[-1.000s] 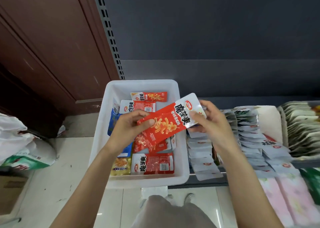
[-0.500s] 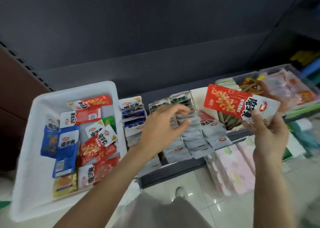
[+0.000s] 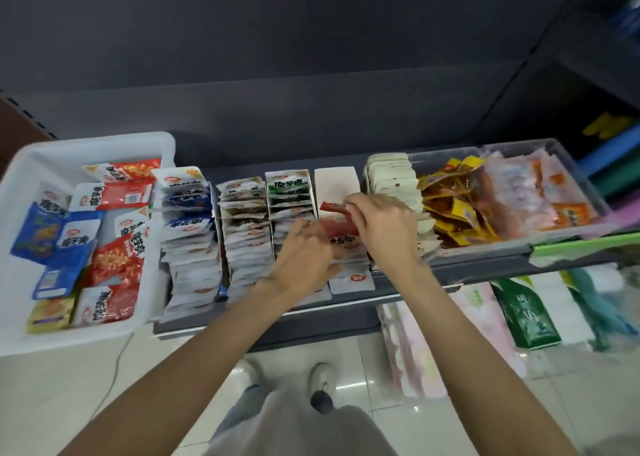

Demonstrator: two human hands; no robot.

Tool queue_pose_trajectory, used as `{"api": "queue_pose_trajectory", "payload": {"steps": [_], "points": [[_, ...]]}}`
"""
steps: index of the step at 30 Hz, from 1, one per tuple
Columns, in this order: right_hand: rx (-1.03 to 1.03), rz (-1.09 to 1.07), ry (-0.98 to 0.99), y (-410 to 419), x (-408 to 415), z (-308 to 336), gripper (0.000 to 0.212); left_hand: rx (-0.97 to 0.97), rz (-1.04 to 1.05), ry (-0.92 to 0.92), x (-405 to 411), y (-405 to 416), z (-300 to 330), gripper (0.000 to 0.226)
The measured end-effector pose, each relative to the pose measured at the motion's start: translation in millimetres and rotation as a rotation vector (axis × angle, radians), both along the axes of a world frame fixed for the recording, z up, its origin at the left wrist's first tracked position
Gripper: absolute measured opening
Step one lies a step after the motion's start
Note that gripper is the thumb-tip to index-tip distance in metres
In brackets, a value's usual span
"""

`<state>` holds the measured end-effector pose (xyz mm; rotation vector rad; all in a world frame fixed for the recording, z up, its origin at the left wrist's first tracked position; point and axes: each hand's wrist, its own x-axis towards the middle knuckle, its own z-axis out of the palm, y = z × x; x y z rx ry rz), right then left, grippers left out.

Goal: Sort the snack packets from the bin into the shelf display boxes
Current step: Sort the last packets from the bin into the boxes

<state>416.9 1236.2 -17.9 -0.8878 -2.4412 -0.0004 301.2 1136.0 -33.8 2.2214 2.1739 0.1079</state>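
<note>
Slotting: right hand (image 3: 382, 228) pinches red packet (image 3: 334, 209) over fourth box (image 3: 337, 181), matching its red stock. Left hand (image 3: 304, 258), fingers spread, empty, parts the row. Bin (image 3: 20, 164) left, part full.

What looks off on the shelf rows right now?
The blue-packet row is askew: its packets fan out unevenly and the front ones lean over the shelf edge. The white-packet rows beside it stand straighter. No spill or damage is visible.
</note>
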Motion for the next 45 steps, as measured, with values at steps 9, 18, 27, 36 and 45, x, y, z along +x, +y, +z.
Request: {"api": "queue_pose_trajectory", "payload": {"steps": [9,18,27,36,45], "points": [[-0.020,0.253,-0.759,0,-4,8,0.024,0.144,-0.138,-0.065,-10,-9,-11,0.015],[-0.352,0.414,-0.140,-37,-9,39,0.022,0.613,0.386,-0.534,-39,-88,21,0.027],[-0.536,0.667,-0.103,-138,-131,33,0.031,0.879,1.100,-0.695,-153,-220,26,0.023],[-0.323,0.427,-0.637,-185,-313,-23,0.039,0.174,0.883,-0.537,-314,-231,-36,0.027],[-0.515,-0.041,-0.725,-178,-365,-67,0.061,-0.158,0.663,-0.475,-352,-209,-72,0.052]]}}
